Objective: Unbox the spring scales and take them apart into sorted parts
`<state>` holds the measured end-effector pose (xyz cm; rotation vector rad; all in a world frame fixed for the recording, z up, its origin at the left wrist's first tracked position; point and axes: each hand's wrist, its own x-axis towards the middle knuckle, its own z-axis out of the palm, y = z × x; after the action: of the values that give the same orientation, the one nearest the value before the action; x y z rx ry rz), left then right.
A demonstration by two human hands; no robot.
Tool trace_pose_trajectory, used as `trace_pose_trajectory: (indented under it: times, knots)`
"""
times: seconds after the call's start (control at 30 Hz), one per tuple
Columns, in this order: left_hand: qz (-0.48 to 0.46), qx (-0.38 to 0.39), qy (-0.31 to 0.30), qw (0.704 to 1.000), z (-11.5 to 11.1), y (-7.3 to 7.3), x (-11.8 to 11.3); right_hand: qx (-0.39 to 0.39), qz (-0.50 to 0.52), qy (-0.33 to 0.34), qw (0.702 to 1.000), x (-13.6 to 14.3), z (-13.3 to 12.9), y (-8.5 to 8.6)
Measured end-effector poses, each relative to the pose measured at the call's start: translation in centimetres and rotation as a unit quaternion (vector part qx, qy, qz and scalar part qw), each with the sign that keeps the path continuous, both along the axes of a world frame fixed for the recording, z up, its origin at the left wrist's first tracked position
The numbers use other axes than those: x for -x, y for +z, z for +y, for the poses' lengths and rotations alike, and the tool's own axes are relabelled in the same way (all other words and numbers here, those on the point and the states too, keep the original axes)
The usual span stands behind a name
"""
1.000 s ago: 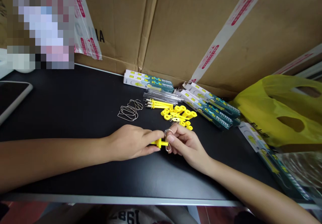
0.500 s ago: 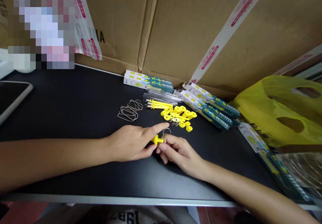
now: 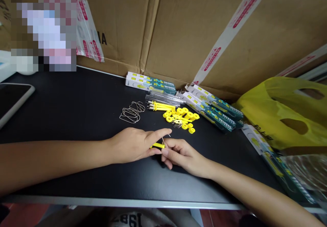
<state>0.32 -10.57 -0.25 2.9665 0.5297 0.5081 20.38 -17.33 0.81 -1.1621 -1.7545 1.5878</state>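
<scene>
My left hand (image 3: 136,144) is closed around a yellow plastic rod (image 3: 158,145), its index finger stretched out over the top. Most of the rod is hidden in the palm. My right hand (image 3: 178,153) pinches a thin metal hook (image 3: 164,140) between thumb and fingertips, where it meets the rod's right end. Beyond the hands lie loose yellow plastic caps (image 3: 185,126), small springs (image 3: 176,125), yellow rods with metal ends (image 3: 160,106) and clear tubes (image 3: 165,98). Several bent wire hooks (image 3: 130,114) form a tangled pile left of them.
Printed narrow boxes (image 3: 150,83) lie against the cardboard carton (image 3: 112,12) at the back, with more boxes (image 3: 209,109) to the right. A yellow plastic bag (image 3: 276,108) and another box (image 3: 276,162) lie far right. A phone (image 3: 15,99) rests at the left edge.
The hook has tilted, and its curved end now sits lower, beneath my left index finger. The yellow rod has turned and its wide flange is now hidden by my left hand.
</scene>
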Motion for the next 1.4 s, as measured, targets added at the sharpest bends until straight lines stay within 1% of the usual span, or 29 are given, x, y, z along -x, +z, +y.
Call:
trace_pose_trajectory:
  times: [0.1, 0.33, 0.5, 0.77, 0.93, 1.07, 1.23, 1.3, 1.4]
  knots:
    - [0.005, -0.007, -0.004, 1.0, -0.1, 0.0, 0.1, 0.01, 0.002, 0.011, 1.0, -0.1, 0.1, 0.2]
    - [0.001, -0.063, 0.01, 0.998, -0.6, 0.0, 0.1, 0.002, 0.0, 0.009, 1.0, 0.1, -0.1, 0.3]
    - [-0.003, -0.093, -0.001, 0.996, -0.7, 0.1, 0.0, 0.043, 0.018, 0.006, 0.999, 0.2, -0.1, 0.0]
    - [-0.004, -0.104, -0.006, 0.995, -0.9, -0.1, 0.0, 0.072, 0.033, 0.003, 0.997, 0.2, 0.0, -0.2]
    - [0.005, -0.097, -0.012, 0.995, -0.8, -0.1, -0.1, 0.09, 0.044, 0.003, 0.995, 0.4, -0.1, -0.2]
    - [0.016, -0.083, -0.019, 0.996, -0.8, 0.1, 0.0, 0.072, 0.02, -0.019, 0.997, 0.7, -0.1, 0.1]
    - [-0.012, -0.041, 0.036, 0.998, -0.9, 0.3, -0.2, 0.024, 0.005, -0.078, 0.997, 1.4, -0.2, -0.1]
    - [0.002, -0.031, 0.05, 0.998, -0.9, 0.4, -0.3, 0.004, 0.003, -0.1, 0.995, 1.6, -0.2, -0.3]
    - [0.048, -0.035, 0.05, 0.997, -0.8, 0.4, -0.5, -0.017, -0.002, -0.116, 0.993, 2.0, -0.2, -0.6]
